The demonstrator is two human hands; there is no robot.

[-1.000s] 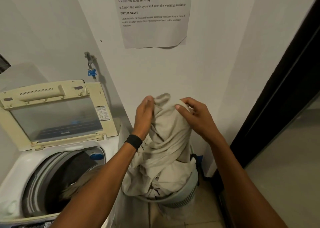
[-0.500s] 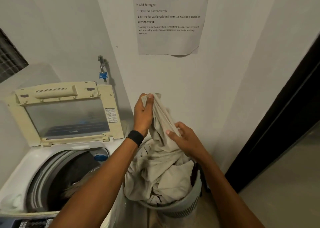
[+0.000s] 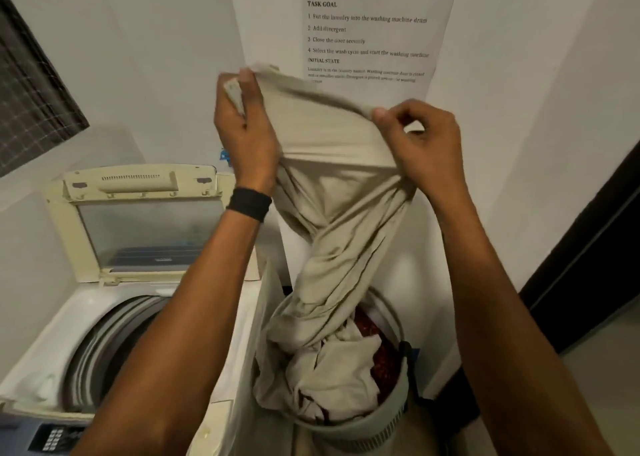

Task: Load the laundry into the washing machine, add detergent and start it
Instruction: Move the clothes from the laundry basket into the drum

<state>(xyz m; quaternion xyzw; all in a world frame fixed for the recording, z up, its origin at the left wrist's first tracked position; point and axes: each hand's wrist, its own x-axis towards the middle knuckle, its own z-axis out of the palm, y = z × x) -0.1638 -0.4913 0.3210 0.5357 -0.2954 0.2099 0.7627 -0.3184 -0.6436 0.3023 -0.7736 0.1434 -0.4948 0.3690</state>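
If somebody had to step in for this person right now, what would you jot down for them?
Left hand and right hand: both grip the top edge of the beige cloth, raised high.
Its lower end still trails into the laundry basket, which holds more clothes.
Washing machine on the left, lid up.
Done: lid open.
Left: move this cloth and the rest into the drum, add detergent, close, start.

Position: one wide-angle camera sat on the person's head, above both forearms.
Direction: it looked forward and down, toward the wall sheet (image 3: 374,30) at 12 o'clock.
Nearness: it was close; the left hand (image 3: 247,133) and the right hand (image 3: 424,144) filled the centre.
Edges: washing machine (image 3: 114,317) at 8 o'clock, laundry basket (image 3: 367,424) at 6 o'clock.
Shared part: only one view existed.
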